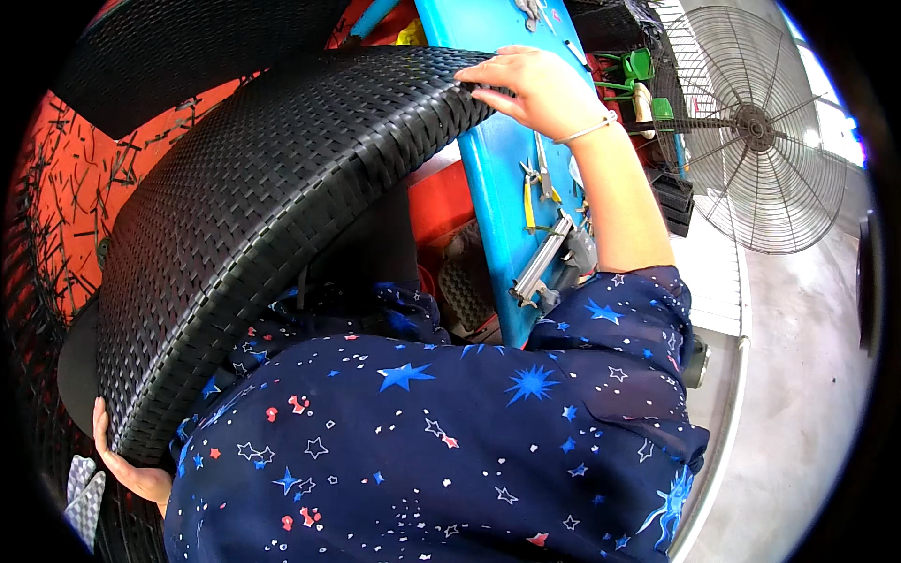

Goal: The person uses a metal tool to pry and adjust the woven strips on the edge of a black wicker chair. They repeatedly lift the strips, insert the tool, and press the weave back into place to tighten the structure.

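A large black woven wicker panel (253, 169) with a thick rounded edge lies slantwise across my front, from lower left to upper centre. At its upper right corner my right hand (530, 89) is closed over the edge, thumb and fingers on the weave. My left hand (131, 469) grips the lower left end, its fingers up along the side and partly hidden. Under the right forearm, a grey metal staple gun or similar tool (549, 258) lies on the blue bench (493, 188), near yellow-handled pliers (528, 192).
Another dark woven piece (178, 56) stands at the upper left. Black strip scraps litter the red surface (70, 216). A big caged fan (751, 127) is at the right, beside green objects (638, 66) and a black box (671, 202). Pale floor (798, 375) lies beyond.
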`<action>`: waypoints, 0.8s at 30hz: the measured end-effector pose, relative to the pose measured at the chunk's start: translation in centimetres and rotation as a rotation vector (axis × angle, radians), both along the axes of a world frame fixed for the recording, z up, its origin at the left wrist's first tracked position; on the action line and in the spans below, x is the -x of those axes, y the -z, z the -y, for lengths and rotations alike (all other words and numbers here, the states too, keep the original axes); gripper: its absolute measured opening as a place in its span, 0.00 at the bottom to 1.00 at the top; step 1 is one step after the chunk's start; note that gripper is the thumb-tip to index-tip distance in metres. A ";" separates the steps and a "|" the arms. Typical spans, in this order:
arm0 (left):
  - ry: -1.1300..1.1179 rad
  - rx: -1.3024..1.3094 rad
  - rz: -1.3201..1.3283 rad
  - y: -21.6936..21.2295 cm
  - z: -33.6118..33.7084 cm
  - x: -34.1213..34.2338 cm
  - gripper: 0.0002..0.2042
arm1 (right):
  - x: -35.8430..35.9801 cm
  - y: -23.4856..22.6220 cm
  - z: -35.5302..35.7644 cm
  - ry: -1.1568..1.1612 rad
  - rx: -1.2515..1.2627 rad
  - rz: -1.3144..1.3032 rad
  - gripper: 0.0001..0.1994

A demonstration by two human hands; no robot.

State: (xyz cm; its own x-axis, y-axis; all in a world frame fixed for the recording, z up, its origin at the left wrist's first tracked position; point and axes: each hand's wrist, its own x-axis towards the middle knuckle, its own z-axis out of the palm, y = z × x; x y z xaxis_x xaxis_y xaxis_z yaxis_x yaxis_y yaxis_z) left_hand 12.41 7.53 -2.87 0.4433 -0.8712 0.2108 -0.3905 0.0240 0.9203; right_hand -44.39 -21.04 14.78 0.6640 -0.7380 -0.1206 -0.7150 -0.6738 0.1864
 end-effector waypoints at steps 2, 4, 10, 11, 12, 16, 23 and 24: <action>-0.006 0.002 -0.021 0.0 0.0 0.1 0.29 | 0.1 0.1 -0.1 -0.006 -0.019 -0.042 0.14; -0.019 -0.007 -0.020 0.0 -0.1 0.2 0.29 | 0.3 0.6 0.2 -0.138 0.052 -0.044 0.13; -0.042 -0.045 -0.021 -0.3 -0.1 0.6 0.29 | 4.3 -0.4 1.9 -0.208 0.266 -0.042 0.13; -0.046 -0.048 -0.016 -0.5 0.0 0.6 0.29 | 5.1 -0.7 1.9 -0.101 0.300 -0.090 0.13; -0.051 -0.051 0.005 -0.5 0.0 0.6 0.29 | 5.8 -0.6 1.8 -0.045 0.286 -0.132 0.13; -0.062 -0.071 0.103 -0.9 0.1 0.5 0.30 | 6.9 1.4 1.1 -0.167 0.221 -0.032 0.16; -0.118 -0.107 0.118 -1.6 0.3 1.3 0.31 | 6.9 2.9 1.0 -0.187 0.213 -0.059 0.17; -0.123 -0.104 0.121 -1.8 0.4 1.5 0.31 | 6.9 2.7 1.1 -0.212 0.229 -0.070 0.17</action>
